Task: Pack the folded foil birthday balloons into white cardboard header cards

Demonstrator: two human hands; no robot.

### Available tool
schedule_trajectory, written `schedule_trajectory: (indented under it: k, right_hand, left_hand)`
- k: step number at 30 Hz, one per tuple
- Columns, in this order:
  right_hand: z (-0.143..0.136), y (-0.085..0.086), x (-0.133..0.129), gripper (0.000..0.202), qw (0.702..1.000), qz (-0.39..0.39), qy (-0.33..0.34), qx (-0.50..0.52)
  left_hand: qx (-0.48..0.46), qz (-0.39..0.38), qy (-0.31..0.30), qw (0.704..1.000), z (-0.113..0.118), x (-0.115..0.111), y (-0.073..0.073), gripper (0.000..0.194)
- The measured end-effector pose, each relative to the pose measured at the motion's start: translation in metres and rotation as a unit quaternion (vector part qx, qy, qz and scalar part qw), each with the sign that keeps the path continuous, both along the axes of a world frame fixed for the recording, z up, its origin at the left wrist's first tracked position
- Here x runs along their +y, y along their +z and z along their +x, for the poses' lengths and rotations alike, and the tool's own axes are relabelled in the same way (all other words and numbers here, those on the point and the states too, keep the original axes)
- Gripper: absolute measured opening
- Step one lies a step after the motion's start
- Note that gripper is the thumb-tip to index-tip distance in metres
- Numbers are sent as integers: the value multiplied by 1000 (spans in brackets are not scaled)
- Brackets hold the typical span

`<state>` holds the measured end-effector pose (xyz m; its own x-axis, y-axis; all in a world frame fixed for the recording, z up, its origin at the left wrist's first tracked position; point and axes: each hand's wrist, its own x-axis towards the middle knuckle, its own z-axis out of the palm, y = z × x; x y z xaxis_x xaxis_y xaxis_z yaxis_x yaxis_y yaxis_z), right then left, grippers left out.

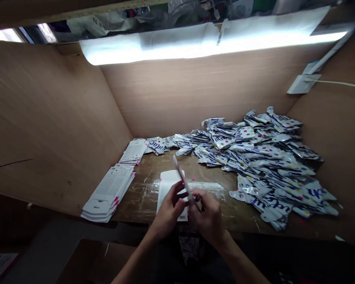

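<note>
Seen nearly edge-on, a thin flat white carton (pixel 181 173) stands tilted between my hands, slightly blurred. My right hand (pixel 208 213) is closed around its lower right part. The fingers of my left hand (pixel 170 207) curl against its left side, with the thumb lower down. Beneath them, another flat white carton (pixel 166 182) lies on the table, pink marks at its edges and a barcode near its bottom end. My left hand partly covers that one.
At left are two stacks of flat printed cartons, a nearer stack (pixel 106 193) and a farther stack (pixel 133 152). A large heap of shiny dotted packets (pixel 260 157) spreads across the right and back. Wooden panels (pixel 195 90) enclose the brown table (pixel 144 189). A bright lamp (pixel 180 55) hangs above.
</note>
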<state>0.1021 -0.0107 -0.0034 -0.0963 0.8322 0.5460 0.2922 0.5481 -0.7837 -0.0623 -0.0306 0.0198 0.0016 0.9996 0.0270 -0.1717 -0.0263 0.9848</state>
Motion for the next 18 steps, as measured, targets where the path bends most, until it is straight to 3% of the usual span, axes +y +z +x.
schedule_trajectory:
  k: [2,4,6,8,11,14,16,18]
  right_hand:
    - [5,3,-6,29,991,104,9,-80]
    - [12,-1,-7,32,979,145,14,-139]
    - [25,-7,-2,29,978,145,16,-147]
    - [45,-12,5,28,983,139,-54,-106]
    - [82,-15,16,40,973,76,-216,-43]
    - [108,-21,20,48,978,-45,-203,-15]
    - [114,-30,18,46,980,-91,-174,-1]
    - [111,-42,13,44,979,-103,-177,20]
  left_hand:
    - [-152,-66,19,986,17,9,2,68]
    - [-207,-99,97,968,31,24,-1,64]
    - [-191,-93,122,969,38,41,-5,62]
    - [-128,-62,75,987,39,57,-10,57]
    - [1,1,-52,999,41,73,-18,48]
    - [46,31,-142,988,54,78,-31,38]
    - [21,45,-123,991,67,74,-43,38]
    - [9,73,-59,996,81,65,-58,43]
